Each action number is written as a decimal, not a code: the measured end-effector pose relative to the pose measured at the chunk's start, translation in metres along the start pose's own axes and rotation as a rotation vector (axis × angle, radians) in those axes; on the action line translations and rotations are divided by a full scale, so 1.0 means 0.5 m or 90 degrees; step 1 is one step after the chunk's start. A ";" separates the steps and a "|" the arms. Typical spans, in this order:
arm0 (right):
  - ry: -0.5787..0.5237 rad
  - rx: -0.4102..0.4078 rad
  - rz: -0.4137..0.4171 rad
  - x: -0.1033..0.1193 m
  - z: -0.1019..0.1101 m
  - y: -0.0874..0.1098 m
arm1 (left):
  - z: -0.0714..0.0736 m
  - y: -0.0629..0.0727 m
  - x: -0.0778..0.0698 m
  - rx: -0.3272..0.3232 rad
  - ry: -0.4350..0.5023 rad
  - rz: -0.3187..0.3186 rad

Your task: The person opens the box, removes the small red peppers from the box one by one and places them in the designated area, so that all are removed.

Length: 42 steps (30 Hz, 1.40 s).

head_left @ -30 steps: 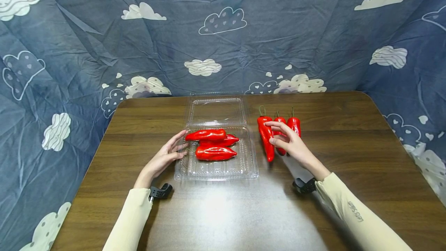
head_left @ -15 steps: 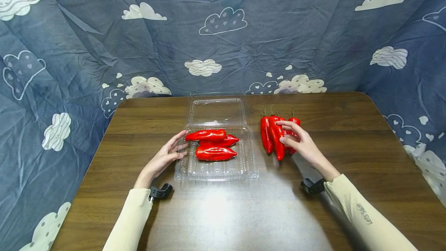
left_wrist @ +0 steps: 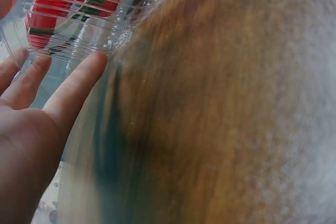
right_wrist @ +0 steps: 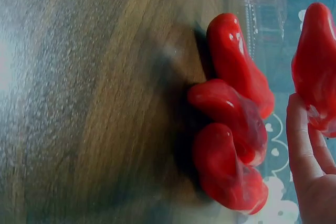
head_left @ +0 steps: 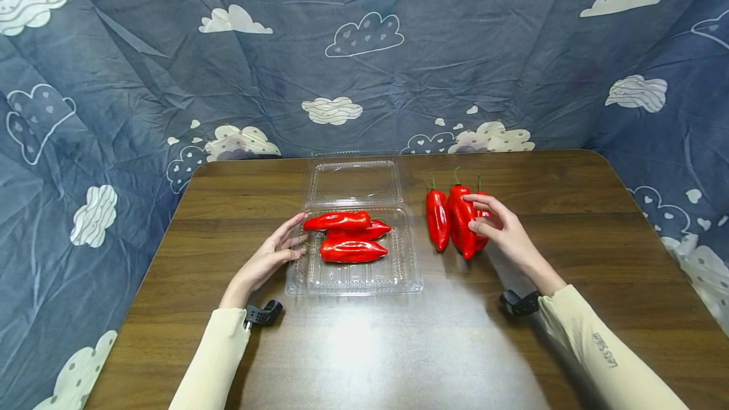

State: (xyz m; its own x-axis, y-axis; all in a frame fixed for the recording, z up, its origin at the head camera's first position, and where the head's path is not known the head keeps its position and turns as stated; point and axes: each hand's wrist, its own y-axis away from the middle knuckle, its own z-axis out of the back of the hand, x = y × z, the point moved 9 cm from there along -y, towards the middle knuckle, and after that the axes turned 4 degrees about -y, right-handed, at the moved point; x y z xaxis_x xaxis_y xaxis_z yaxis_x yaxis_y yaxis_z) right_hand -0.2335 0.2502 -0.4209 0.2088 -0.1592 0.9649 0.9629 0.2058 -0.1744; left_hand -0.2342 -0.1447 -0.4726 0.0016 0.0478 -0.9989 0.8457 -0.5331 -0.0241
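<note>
My right hand pinches a long red pepper between thumb and fingers, its green stem pointing to the back. In the right wrist view this held pepper hangs apart from three others on the table; the nearest of those to the box is a red pepper with its stem also to the back. My left hand rests with spread, loosely bent fingers at the left side of a clear plastic box. In the left wrist view its fingertips lie at the ribbed wall. Three red peppers lie crosswise inside.
Behind the box its clear lid lies folded back near the table's far edge. A dark wooden table carries everything. A blue cloth with white clouds hangs behind and at both sides.
My right hand has moved to the right with the held pepper, passing over the row and uncovering the leftmost pepper on the table. My left hand and the box have stayed still.
</note>
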 end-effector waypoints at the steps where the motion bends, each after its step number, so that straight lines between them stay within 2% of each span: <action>1: 0.003 -0.004 0.003 0.000 0.003 0.000 | 0.000 0.000 0.000 0.000 0.000 -0.001; 7: -0.002 -0.015 0.014 -0.005 0.014 0.003 | 0.000 0.001 -0.001 -0.003 0.001 0.003; 13: -0.008 -0.033 -0.001 -0.006 0.029 0.008 | 0.000 0.000 0.000 -0.005 0.004 0.009; 27: -0.083 -0.065 0.006 -0.017 0.065 0.014 | -0.001 0.000 0.000 -0.004 -0.001 0.008; 35: -0.063 -0.091 -0.003 -0.025 0.085 0.019 | -0.002 0.000 0.000 -0.003 0.002 0.007; 42: -0.011 -0.120 -0.007 -0.033 0.103 0.024 | 0.000 0.000 0.001 -0.001 -0.004 0.002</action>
State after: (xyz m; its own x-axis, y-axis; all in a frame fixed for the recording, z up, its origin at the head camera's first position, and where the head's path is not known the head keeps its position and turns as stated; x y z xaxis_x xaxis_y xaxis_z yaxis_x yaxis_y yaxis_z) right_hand -0.2342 0.3050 -0.4289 0.1965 -0.1429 0.9700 0.9805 0.0196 -0.1957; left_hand -0.2340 -0.1447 -0.4728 0.0007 0.0401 -0.9992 0.8467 -0.5317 -0.0208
